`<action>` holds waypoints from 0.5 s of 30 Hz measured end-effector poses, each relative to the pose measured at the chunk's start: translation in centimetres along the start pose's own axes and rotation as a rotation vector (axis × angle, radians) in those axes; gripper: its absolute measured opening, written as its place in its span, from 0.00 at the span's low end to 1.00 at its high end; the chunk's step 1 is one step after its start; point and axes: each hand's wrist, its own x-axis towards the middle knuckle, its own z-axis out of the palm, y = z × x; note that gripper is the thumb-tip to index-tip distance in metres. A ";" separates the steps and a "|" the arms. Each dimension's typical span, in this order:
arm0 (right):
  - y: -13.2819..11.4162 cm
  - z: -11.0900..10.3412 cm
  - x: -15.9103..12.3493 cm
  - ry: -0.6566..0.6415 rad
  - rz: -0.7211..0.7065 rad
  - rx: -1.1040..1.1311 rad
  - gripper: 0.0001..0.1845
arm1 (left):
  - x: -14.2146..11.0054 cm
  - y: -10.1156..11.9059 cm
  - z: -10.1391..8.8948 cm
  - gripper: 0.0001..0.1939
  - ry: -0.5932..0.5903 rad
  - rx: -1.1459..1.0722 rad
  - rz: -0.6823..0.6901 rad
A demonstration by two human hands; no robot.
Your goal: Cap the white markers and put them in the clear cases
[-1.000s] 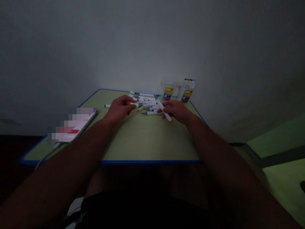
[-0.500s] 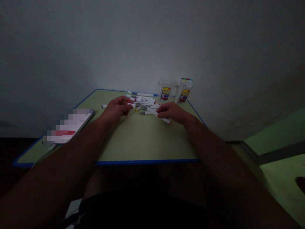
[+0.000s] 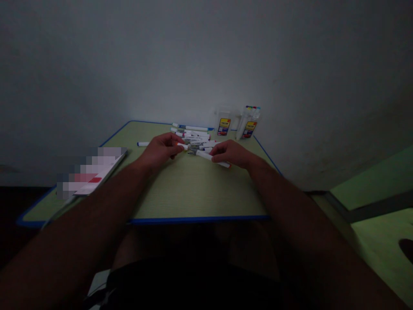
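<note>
My right hand (image 3: 232, 153) grips a white marker (image 3: 211, 157) with an orange end, held slanted just above the green table (image 3: 190, 193). My left hand (image 3: 160, 150) is curled beside it, its fingertips pinched on a small yellow-tipped piece at the marker's far tip. Both hands sit at the near edge of a loose pile of white markers (image 3: 195, 137). One more marker (image 3: 142, 144) lies alone to the left of my left hand.
Two clear marker cases (image 3: 249, 124) with yellow labels stand against the wall at the table's back right. A tablet (image 3: 92, 172) lies at the left edge with a cable running off it. The table has a blue rim; a green floor strip shows at right.
My right hand has lowered and turned its marker flatter, bringing its tip toward my left hand. My left hand has closed in on that tip. The camera shifted slightly.
</note>
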 end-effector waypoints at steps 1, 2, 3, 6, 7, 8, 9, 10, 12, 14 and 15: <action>0.0 0.0 0.0 -0.007 -0.003 0.000 0.13 | 0.0 0.0 0.0 0.10 -0.009 0.009 0.003; 0.0 0.0 0.0 -0.011 -0.005 -0.001 0.13 | 0.0 0.0 0.0 0.11 -0.018 0.014 0.003; 0.0 0.0 0.0 -0.015 -0.005 -0.004 0.13 | -0.1 0.0 0.0 0.11 -0.027 0.016 0.002; -0.2 0.1 0.0 -0.019 -0.001 -0.026 0.13 | -0.2 0.1 0.0 0.12 -0.041 0.027 -0.005; -0.2 0.1 0.0 -0.022 -0.003 -0.041 0.13 | -0.2 0.2 0.1 0.12 -0.046 0.035 -0.004; -0.3 0.1 0.0 -0.024 -0.006 -0.056 0.13 | -0.3 0.2 0.1 0.12 -0.052 0.045 0.000; -0.4 0.1 -0.1 -0.026 -0.010 -0.068 0.14 | -0.3 0.3 0.1 0.13 -0.060 0.056 0.005; -0.4 0.1 -0.1 -0.028 -0.012 -0.073 0.14 | -0.3 0.3 0.2 0.13 -0.068 0.067 0.010; -0.5 0.0 -0.2 -0.033 -0.011 -0.068 0.16 | -0.3 0.2 0.2 0.14 -0.082 0.081 0.020; -0.5 0.1 -0.2 -0.038 -0.009 -0.056 0.16 | -0.3 0.1 0.3 0.14 -0.092 0.089 0.027; -0.5 0.1 -0.2 -0.041 -0.007 -0.053 0.16 | -0.4 0.0 0.4 0.14 -0.094 0.091 0.030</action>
